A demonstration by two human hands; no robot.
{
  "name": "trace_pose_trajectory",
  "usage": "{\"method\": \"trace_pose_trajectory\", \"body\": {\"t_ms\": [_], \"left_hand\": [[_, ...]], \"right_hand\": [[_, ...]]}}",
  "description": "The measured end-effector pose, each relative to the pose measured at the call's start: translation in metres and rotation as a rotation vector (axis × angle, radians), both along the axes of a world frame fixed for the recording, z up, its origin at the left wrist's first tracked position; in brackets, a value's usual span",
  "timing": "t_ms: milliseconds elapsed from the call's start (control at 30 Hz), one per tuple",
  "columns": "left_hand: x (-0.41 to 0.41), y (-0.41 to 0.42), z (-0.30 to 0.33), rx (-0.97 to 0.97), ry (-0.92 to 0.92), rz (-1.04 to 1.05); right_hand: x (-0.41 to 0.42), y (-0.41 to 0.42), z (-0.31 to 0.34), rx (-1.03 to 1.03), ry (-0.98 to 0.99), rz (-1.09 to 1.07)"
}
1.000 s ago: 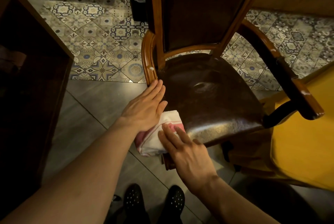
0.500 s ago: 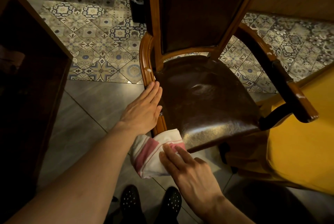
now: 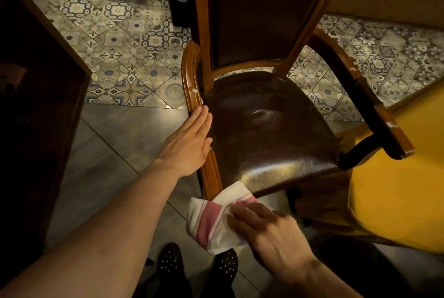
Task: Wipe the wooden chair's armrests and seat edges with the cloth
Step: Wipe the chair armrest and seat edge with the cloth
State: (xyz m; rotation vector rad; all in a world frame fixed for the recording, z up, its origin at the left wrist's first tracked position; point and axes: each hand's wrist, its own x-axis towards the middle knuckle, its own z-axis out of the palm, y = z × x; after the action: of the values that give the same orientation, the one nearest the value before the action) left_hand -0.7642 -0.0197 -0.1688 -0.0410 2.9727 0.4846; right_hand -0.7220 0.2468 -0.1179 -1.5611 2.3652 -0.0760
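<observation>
Left hand (image 3: pixel 187 146) lies flat, open on the armrest (image 3: pixel 192 81); right hand (image 3: pixel 269 230) presses the cloth (image 3: pixel 211 220), hiding the seat corner.

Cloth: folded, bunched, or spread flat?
Loosely bunched. The cloth shows creases and overlapping layers, draping off the seat's front corner under the right hand. Left hand lies flat on the armrest, off the cloth.

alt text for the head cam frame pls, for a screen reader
A person's right hand presses a white cloth with pink stripes against the front left corner of a wooden armchair, while the left hand lies flat on the chair's left armrest. Below are patterned floor tiles and dark dotted shoes.
</observation>
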Motion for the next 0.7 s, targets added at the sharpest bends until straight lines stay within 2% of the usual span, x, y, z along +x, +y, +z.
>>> {"method": "trace_pose_trajectory", "body": {"t_ms": [67,233,367,600,700], "left_hand": [[-0.001,-0.001,0.002,0.001,-0.015,0.0],[-0.002,-0.001,0.005,-0.003,-0.048,-0.017],[-0.001,0.001,0.006,-0.02,-0.063,-0.011],[-0.001,0.006,0.001,-0.067,-0.079,0.01],[-0.002,0.013,-0.003,-0.059,-0.055,0.065]], "right_hand": [[-0.006,0.007,0.008,-0.002,-0.005,-0.044],[-0.032,0.015,0.029,-0.039,-0.048,-0.321],[-0.063,0.012,0.043,-0.088,0.049,-0.554],[-0.126,-0.025,0.047,-0.334,0.174,-0.819],[-0.153,-0.04,0.04,-0.369,0.185,-0.899]]}}
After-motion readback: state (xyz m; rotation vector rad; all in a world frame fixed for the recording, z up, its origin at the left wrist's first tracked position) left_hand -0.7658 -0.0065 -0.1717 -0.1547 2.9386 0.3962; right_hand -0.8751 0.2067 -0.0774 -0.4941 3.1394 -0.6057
